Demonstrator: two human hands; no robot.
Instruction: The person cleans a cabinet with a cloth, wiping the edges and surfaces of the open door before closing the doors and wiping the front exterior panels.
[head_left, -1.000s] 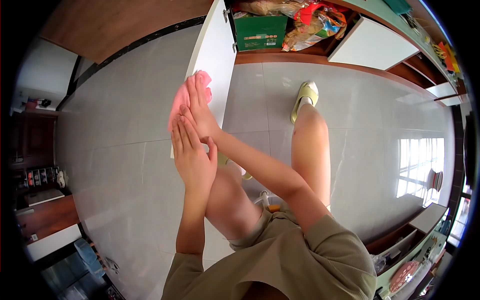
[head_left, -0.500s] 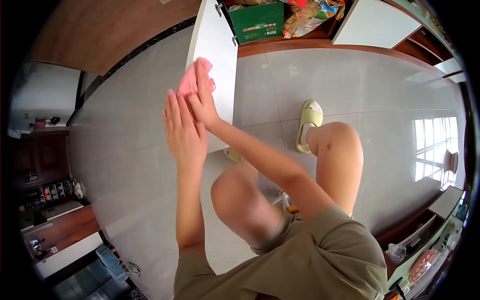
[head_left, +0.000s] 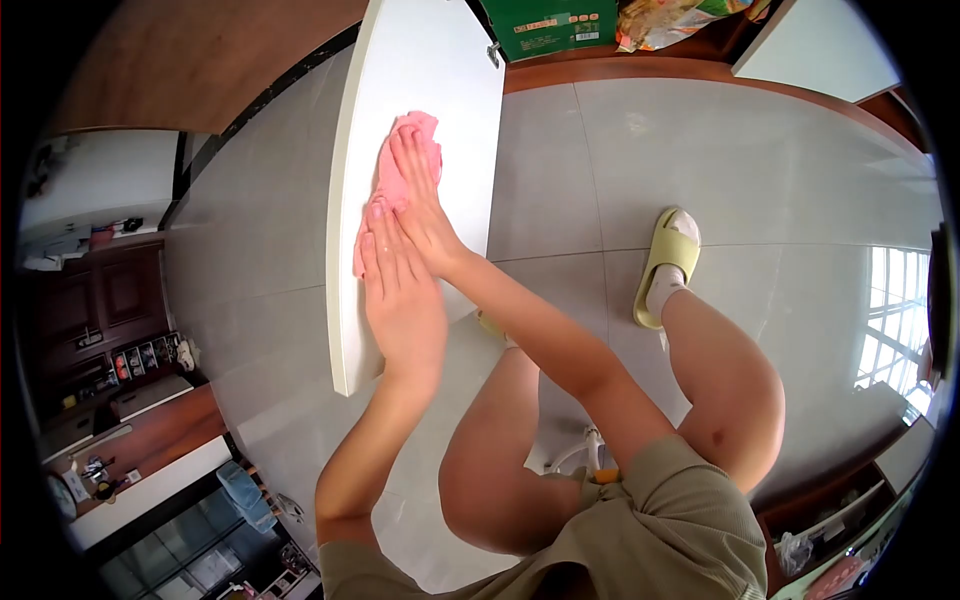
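A pink cloth (head_left: 412,170) lies bunched against the inner face of an open white cabinet door (head_left: 440,60). My right hand (head_left: 425,220) presses flat on the cloth with its fingers stretched out. Lower down, my left hand (head_left: 403,315) also lies flat, its fingertips on the lower part of the cloth and close to the right hand. Both hands are open, not wrapped round the cloth. Part of the cloth is hidden under the fingers.
Inside the low cabinet are a green box (head_left: 550,28) and a colourful plastic bag (head_left: 670,22). Another white door (head_left: 820,50) stands at the upper right. My foot in a yellow-green slipper (head_left: 668,265) rests on the grey tile floor (head_left: 550,300).
My left hand has moved from the door's outer edge onto its inner face, over the cloth. More of the door's face shows. The right hand stays flat on the cloth.
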